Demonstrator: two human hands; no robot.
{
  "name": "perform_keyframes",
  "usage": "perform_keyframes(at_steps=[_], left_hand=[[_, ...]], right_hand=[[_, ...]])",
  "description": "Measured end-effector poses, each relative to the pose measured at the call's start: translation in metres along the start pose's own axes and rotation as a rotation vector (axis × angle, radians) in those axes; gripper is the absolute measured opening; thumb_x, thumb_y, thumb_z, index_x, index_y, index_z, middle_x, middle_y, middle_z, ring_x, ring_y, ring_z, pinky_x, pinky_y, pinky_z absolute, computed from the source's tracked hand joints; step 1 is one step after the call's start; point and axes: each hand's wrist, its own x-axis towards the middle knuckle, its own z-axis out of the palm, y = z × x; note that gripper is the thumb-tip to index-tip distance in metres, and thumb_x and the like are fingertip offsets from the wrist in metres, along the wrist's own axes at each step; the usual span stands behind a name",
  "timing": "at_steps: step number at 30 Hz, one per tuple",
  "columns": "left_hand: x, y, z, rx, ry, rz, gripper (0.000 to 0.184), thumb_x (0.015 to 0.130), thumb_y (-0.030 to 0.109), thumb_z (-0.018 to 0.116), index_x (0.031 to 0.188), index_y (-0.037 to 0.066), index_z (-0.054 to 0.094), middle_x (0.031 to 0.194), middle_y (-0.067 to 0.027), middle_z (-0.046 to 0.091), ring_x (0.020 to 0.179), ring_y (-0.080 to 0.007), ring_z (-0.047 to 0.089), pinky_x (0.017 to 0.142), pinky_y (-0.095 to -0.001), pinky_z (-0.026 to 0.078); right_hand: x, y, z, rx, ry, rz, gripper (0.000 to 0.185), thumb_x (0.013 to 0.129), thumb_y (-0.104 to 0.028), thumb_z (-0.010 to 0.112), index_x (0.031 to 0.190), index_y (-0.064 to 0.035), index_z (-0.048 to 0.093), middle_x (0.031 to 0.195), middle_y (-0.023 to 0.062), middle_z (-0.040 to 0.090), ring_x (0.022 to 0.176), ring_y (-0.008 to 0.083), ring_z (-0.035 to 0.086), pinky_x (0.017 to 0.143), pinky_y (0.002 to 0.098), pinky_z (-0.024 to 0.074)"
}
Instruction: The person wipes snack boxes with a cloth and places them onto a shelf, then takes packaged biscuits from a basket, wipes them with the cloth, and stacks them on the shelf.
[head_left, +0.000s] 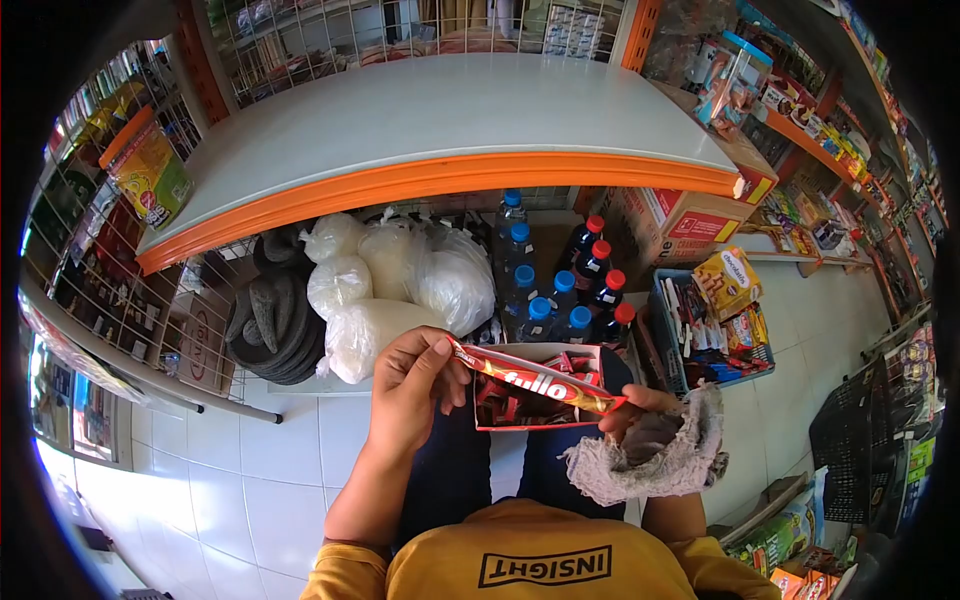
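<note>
A long red wrapped bar marked "fullo" (540,384) is stretched between my two hands. My left hand (412,378) pinches its left end between thumb and fingers. At the other end, the fingers of my right hand (645,410) hold the bar's tip, while a grey ragged cloth (655,455) hangs over the palm of that same hand. Directly beneath the bar, an open box (482,418) with small red wrapped packets inside rests near my lap. The bar hides part of the packets.
An orange-edged white shelf (440,110) spans the front. Under it stand clear bags (365,335), stone mortars (270,325), blue-capped bottles (538,322) and red-capped bottles (608,290). A blue basket of snacks (725,378) sits on the right, with cartons (690,220) behind it.
</note>
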Motion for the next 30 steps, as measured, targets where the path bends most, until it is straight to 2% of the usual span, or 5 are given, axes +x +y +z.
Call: perform_keyframes(at_steps=[4,9,22,30], left_hand=[[0.0000,-0.0017,-0.0008,-0.009,-0.010,0.000,0.017,0.089,0.015,0.048,0.082,0.000,0.054,0.066,-0.0085,0.059,0.045,-0.0111,0.053,0.036,-0.0183,0.036],[-0.0002,-0.0014,-0.0014,-0.010,-0.008,-0.011,0.017,0.089,0.015,0.049,0.082,0.001,0.054,0.065,-0.0084,0.059,0.045,-0.0111,0.053,0.036,-0.0183,0.036],[-0.0013,-0.0017,-0.0027,-0.047,-0.008,0.041,0.017,0.089,0.017,0.050,0.081,0.002,0.053,0.063,-0.0093,0.058,0.043,-0.0123,0.052,0.036,-0.0190,0.034],[-0.0019,-0.0009,-0.0028,-0.045,-0.017,0.037,0.018,0.089,0.017,0.050,0.081,0.002,0.053,0.064,-0.0095,0.058,0.044,-0.0124,0.053,0.036,-0.0185,0.035]], right_hand=[[-0.0098,-0.0013,-0.0067,0.084,0.094,0.109,0.103,0.066,-0.054,0.065,0.135,0.0067,0.018,0.124,0.0371,0.035,0.096,0.0338,0.053,0.079,0.0352,0.0461],[-0.0015,0.0015,-0.0010,0.009,0.020,-0.007,0.104,0.065,-0.055,0.065,0.135,0.0071,0.018,0.124,0.0370,0.035,0.096,0.0341,0.053,0.079,0.0353,0.0467],[-0.0051,0.0027,-0.0035,-0.010,0.088,0.015,0.101,0.066,-0.053,0.065,0.135,0.0068,0.020,0.125,0.0359,0.035,0.095,0.0343,0.054,0.077,0.0342,0.0478],[-0.0001,0.0042,-0.0047,0.039,0.011,-0.021,0.102,0.067,-0.053,0.065,0.135,0.0065,0.018,0.126,0.0360,0.034,0.097,0.0352,0.054,0.078,0.0342,0.0478]])
